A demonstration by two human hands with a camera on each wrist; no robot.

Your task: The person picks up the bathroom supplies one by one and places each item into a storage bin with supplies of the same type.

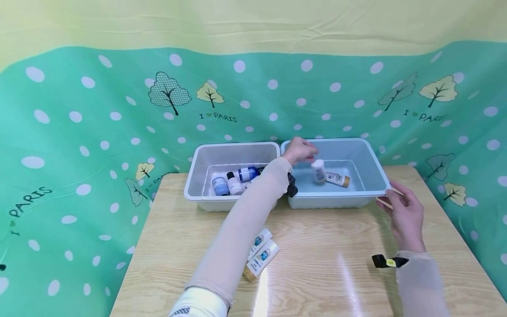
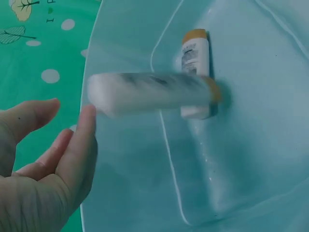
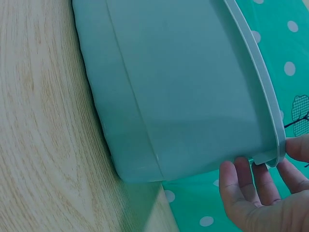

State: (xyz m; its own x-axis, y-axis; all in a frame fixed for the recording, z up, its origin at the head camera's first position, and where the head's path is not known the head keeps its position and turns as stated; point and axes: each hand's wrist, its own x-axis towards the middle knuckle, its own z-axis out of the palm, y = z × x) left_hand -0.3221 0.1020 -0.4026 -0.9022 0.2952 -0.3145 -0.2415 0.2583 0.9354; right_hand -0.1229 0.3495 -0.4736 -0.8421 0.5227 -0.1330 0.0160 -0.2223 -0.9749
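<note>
My left hand (image 1: 299, 149) is above the blue plastic bin (image 1: 358, 165), its fingers apart and holding nothing. Just off the fingertips, a white bottle with a tan cap (image 2: 145, 92) hangs blurred in mid-air, cap end down. Another white bottle with a tan cap (image 1: 336, 178) lies on that bin's floor, partly covered by the blurred one in the left wrist view. At the bin's front right corner, my right hand (image 1: 408, 213) holds the rim (image 3: 270, 104), thumb on one side and fingers under the edge.
Left of the blue bin stands a pale grey bin (image 1: 206, 158) holding several bottles, among them a blue bottle (image 1: 247, 173). Two white bottles with tan caps (image 1: 264, 255) lie on the wooden table (image 1: 317, 264), partly behind my left forearm. A green curtain (image 1: 253, 97) hangs behind.
</note>
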